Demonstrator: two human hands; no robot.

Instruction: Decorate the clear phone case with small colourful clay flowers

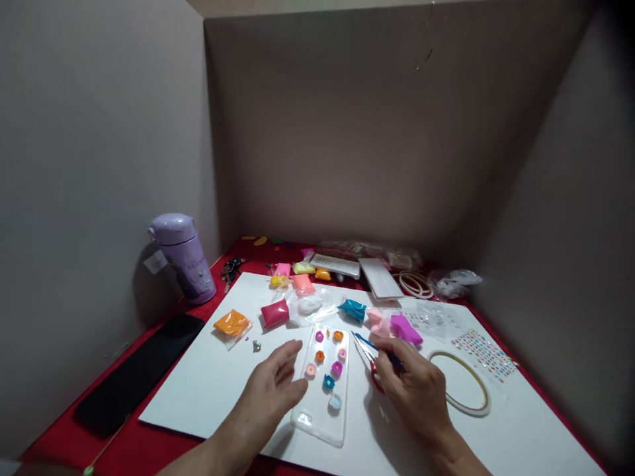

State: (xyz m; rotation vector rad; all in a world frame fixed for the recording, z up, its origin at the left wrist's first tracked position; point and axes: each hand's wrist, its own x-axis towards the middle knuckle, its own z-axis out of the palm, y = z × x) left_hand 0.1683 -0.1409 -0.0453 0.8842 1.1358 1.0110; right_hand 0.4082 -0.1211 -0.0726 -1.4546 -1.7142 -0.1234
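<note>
A clear phone case (pixel 322 423) lies on the white board, with several small clay flowers on it, among them an orange flower (pixel 320 356), a blue flower (pixel 329 381) and a pale blue flower (pixel 335 401). Just left of the case, my left hand (pixel 272 380) is open, thumb and fingers apart, holding nothing. My right hand (pixel 409 380), to the right of the case, grips a thin blue stick-like tool (pixel 366 341) whose tip points toward the case. Partly hidden under that hand are red-handled scissors (pixel 376 378), blades pointing away from me.
Clay packets surround the case: orange (pixel 232 324), crimson (pixel 275 313), teal (pixel 353 310) and purple (pixel 405 329). A tape roll (pixel 483 406) and a gem sticker sheet (pixel 483 354) lie right. A purple bottle (pixel 183 261) and a black phone-like slab (pixel 141 373) are left.
</note>
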